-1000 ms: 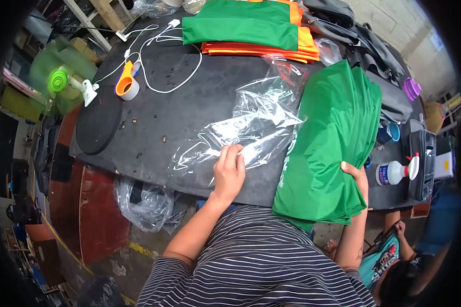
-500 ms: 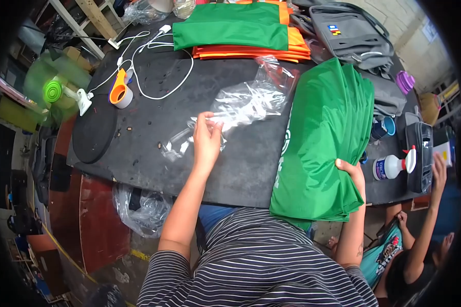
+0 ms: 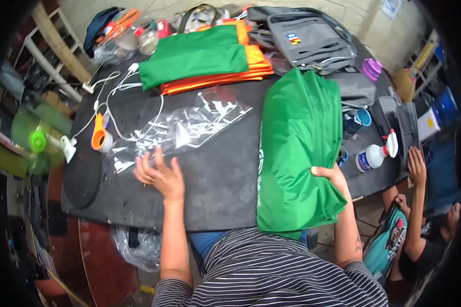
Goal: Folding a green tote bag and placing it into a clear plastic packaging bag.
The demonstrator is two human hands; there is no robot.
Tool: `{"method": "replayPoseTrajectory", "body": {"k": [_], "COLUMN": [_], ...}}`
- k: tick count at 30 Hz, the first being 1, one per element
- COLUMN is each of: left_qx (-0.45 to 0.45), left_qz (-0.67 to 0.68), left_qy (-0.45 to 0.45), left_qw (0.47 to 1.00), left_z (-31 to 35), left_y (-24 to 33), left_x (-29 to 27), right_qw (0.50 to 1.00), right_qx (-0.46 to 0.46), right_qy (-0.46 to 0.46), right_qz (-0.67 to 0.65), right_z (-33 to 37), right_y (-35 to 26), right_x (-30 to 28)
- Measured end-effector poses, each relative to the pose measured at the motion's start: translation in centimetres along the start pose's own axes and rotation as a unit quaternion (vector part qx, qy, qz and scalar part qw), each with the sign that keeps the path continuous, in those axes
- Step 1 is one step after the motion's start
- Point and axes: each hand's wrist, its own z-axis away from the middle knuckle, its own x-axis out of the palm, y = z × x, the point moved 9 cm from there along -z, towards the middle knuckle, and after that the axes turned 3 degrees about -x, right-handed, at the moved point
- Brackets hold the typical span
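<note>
A thick stack of folded green fabric [image 3: 297,153] lies at the right-centre of the black table, its near end hanging over the edge. My right hand [image 3: 330,176] grips its near right side, thumb on top and the other fingers hidden beneath. Left of the stack, a clear plastic bag [image 3: 184,128] is spread flat on the tabletop. My left hand [image 3: 161,176] is open just in front of the bag's near left end, fingers apart and nothing held. Whether a fingertip touches the plastic, I cannot tell.
Folded green and orange fabric [image 3: 200,59] lies at the back, beside a grey backpack [image 3: 312,43]. A tape dispenser [image 3: 101,138], white cable [image 3: 112,110] and running green fan [image 3: 38,140] are at left. A spray bottle [image 3: 374,156] stands at right, near another person's hand [image 3: 416,166].
My left hand has let go of the plastic bag and opened, moving left. The bag now lies flatter and further left. My right hand keeps its grip on the green stack. The view has shifted.
</note>
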Motion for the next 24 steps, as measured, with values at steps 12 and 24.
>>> {"method": "replayPoseTrajectory", "body": {"k": [12,24], "left_qx": [-0.095,0.000], "left_qz": [0.179,0.359], "left_qy": [-0.277,-0.440], "left_qw": [0.939,0.823], "left_z": [-2.4,3.4], "left_y": [-1.3,9.4], "left_x": [5.1,10.0], "right_qw": [0.996,0.997], "right_qx": [-0.033,-0.049], "right_qy": [-0.032,-0.054], "right_qz": [0.077,0.036], "right_z": [-0.1,-0.2], "right_y": [-1.1,-0.8], "right_x": [-0.8,-0.7]}}
